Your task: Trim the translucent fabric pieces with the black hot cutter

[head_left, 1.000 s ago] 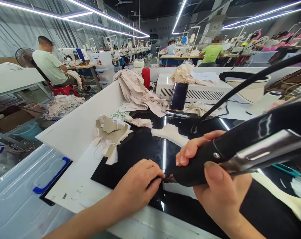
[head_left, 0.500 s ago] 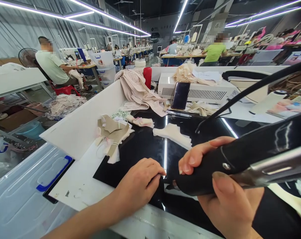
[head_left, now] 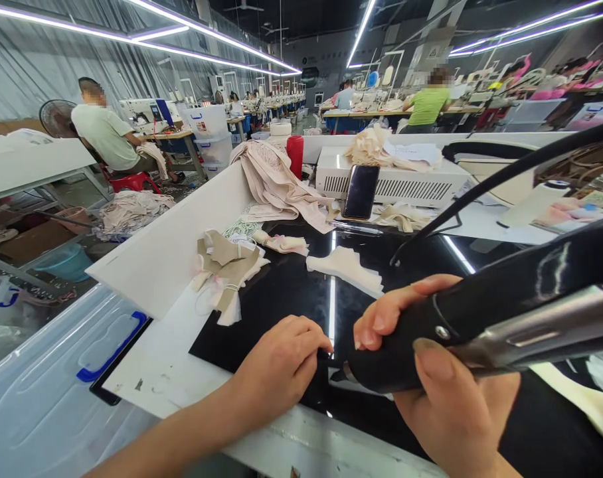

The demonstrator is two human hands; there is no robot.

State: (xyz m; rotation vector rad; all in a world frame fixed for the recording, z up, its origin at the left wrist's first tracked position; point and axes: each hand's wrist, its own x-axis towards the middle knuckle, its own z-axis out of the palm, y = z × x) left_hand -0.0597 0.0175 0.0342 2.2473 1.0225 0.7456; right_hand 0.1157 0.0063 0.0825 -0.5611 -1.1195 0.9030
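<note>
At four o'clock, the right hand point(head_left: 451, 398) is wrapped round a black tool point(head_left: 391, 352) above the black sheet point(head_left: 281, 292). Its casing looks stiff, smooth and fairly heavy, best gripped round the barrel. At six o'clock, the left hand point(head_left: 276, 365) has fingertips and thumb together; any pinched scrap is hidden.

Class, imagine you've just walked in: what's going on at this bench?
The right hand grips a bulky black tool, its tip pointing towards the left hand over a glossy black surface. Whether the left fingers pinch anything is hidden. Beyond the hands lies a stack of cream pieces.
</note>
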